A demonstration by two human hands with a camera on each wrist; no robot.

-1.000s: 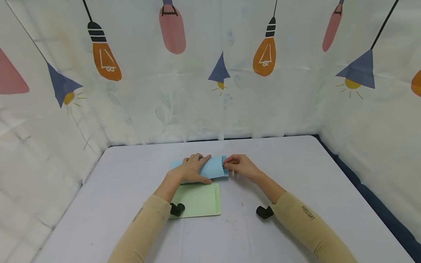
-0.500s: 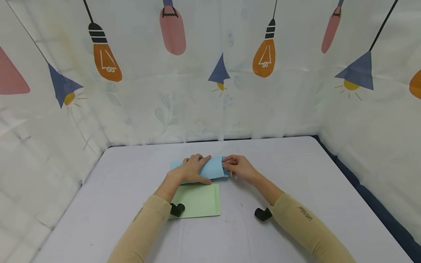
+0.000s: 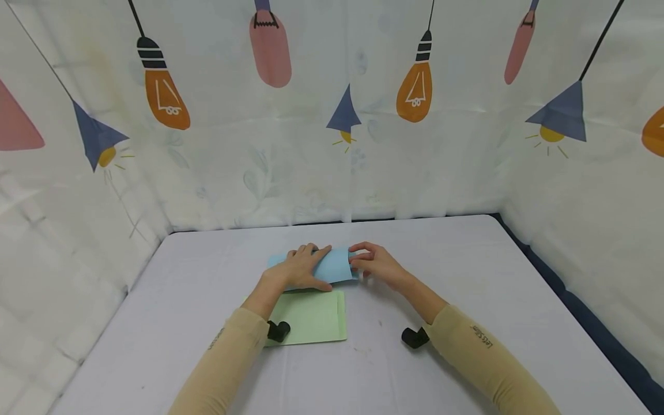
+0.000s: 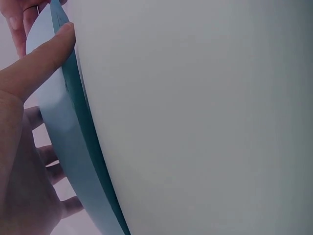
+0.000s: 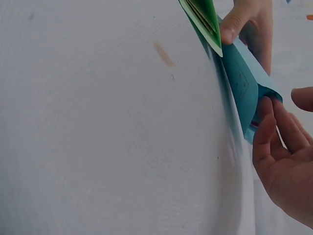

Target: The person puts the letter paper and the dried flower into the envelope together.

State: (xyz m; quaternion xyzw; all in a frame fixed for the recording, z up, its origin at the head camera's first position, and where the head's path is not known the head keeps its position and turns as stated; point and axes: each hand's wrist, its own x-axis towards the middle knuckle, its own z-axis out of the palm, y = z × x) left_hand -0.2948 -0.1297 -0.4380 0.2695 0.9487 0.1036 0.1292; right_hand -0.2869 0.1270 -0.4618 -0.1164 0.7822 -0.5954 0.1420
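Note:
A light-blue envelope [image 3: 334,266] lies on the table, bowed upward so that its right end gapes. My left hand [image 3: 301,268] grips it across the middle, thumb along the near edge and fingers over the far edge, as the left wrist view also shows. At the gaping end is my right hand [image 3: 380,264]. In the right wrist view, some of its fingertips reach inside the blue mouth, while one finger [image 5: 303,99] stands apart outside. A small reddish patch shows by the fingertips; what lies inside is hidden.
A light-green envelope [image 3: 311,317] lies just in front of the blue one, under my left wrist. The white table [image 3: 436,253] runs back to a patterned cloth wall [image 3: 218,173]. Dark wrist cameras [image 3: 415,338] sit by both cuffs.
My right fingers have pushed slightly left into the envelope's mouth and spread apart. A small dark spot seen at their tips a second ago is out of sight. My left hand keeps its place.

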